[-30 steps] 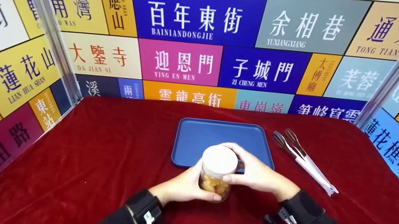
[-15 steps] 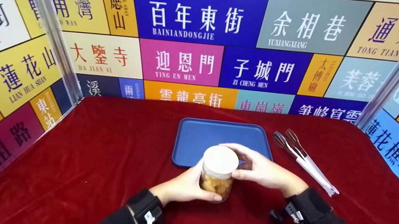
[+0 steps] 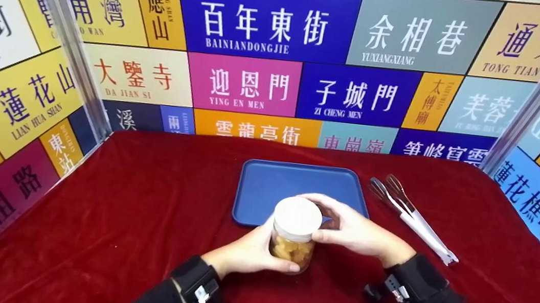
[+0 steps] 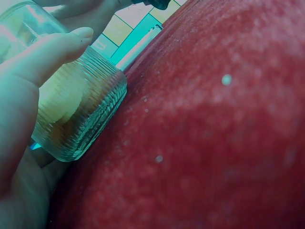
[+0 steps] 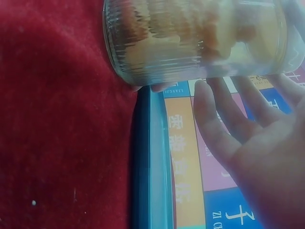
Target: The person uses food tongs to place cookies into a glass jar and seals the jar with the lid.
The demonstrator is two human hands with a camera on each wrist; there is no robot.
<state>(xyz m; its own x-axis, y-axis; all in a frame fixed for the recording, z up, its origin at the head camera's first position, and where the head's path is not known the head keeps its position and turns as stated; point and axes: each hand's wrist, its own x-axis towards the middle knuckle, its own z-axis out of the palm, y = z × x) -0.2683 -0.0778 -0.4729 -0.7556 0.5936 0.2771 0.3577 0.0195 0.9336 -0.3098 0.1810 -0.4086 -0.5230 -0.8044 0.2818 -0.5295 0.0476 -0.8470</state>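
Observation:
A clear ribbed glass jar point(image 3: 291, 253) with pale yellow-brown chunks inside stands upright on the red cloth. On top of it sits a round off-white lid point(image 3: 298, 218). My left hand point(image 3: 248, 250) holds the jar's glass body from the left, its thumb across the front, as the left wrist view shows too. At the lid's right side is my right hand point(image 3: 360, 234), thumb at the near edge and fingers reaching behind. In the right wrist view, curved fingers point(image 5: 248, 109) lie behind the lid end of the jar; their tips are partly hidden.
Just behind the jar lies a blue rectangular tray point(image 3: 271, 182). Metal tongs point(image 3: 414, 218) rest on the cloth to the right of the tray. Walls of colourful sign panels point(image 3: 271, 18) and transparent corner posts point(image 3: 533, 101) bound the table point(image 3: 139, 207) at the back and sides.
My right hand and wrist have swung slightly right, the thumb shifting from the lid's front to its right edge. My left hand and the jar have stayed in place.

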